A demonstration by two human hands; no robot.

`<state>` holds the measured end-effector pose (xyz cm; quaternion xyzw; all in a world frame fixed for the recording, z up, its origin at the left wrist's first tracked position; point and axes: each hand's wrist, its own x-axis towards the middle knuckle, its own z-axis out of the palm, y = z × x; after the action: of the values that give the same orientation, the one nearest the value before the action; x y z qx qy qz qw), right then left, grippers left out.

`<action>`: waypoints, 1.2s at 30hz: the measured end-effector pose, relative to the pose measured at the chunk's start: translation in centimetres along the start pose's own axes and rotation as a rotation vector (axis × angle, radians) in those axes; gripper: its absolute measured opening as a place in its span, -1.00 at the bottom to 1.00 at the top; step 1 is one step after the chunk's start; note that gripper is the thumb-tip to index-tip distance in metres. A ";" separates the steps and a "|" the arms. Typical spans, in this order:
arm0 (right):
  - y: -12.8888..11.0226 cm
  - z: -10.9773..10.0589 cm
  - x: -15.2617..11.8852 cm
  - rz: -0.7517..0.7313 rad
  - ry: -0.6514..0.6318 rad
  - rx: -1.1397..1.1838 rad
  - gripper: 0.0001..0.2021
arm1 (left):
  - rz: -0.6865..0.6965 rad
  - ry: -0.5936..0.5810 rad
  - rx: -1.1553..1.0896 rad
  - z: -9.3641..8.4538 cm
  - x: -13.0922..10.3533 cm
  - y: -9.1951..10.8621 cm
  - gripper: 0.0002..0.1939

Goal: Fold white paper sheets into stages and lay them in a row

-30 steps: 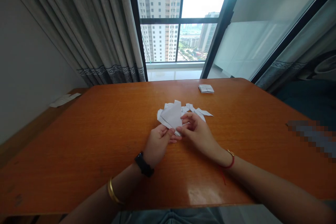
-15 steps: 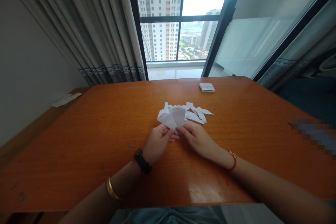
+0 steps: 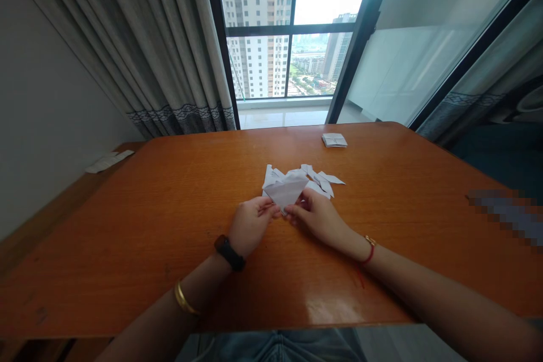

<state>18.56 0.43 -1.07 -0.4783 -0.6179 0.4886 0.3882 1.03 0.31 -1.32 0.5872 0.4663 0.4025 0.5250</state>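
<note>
At far left, on the ledge beside the table point(image 3: 136, 232): a flat pale strip point(image 3: 109, 162). Next, left hand point(image 3: 249, 223): thumb and fingers closed at the lower left edge of the folded white paper point(image 3: 287, 188). Paper location: mid-table, between both hands, narrow end toward the wearer, before loose white pieces point(image 3: 326, 184). Right hand point(image 3: 324, 218): clamped on the lower right edge. Beyond, near the far edge: a folded stack point(image 3: 335, 140). Step in hand, as judged: shaping or adjusting folds. For the next move: grip evenly, align edges, avoid crushing the tip.
</note>
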 end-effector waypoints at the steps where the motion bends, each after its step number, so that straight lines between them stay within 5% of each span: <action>1: 0.2 0.0 0.0 -0.028 0.009 -0.081 -0.84 | 0.013 -0.001 0.044 0.0 0.0 -0.3 -0.84; 6: 0.5 0.1 -0.1 -0.113 0.014 -0.275 -0.92 | 0.041 -0.022 0.150 0.0 -0.1 -0.6 -0.85; 17: 0.0 0.8 -0.4 -0.050 -0.058 -0.079 -0.86 | 0.131 -0.008 0.255 0.0 -0.2 -0.2 -0.82; 36: -1.2 -0.2 -0.3 -0.001 -0.116 0.085 -0.78 | 0.007 -0.052 0.028 0.2 -0.1 0.5 -0.75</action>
<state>18.60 0.10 0.11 -0.4321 -0.6181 0.5411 0.3721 1.25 0.20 -0.81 0.6063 0.4562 0.3824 0.5273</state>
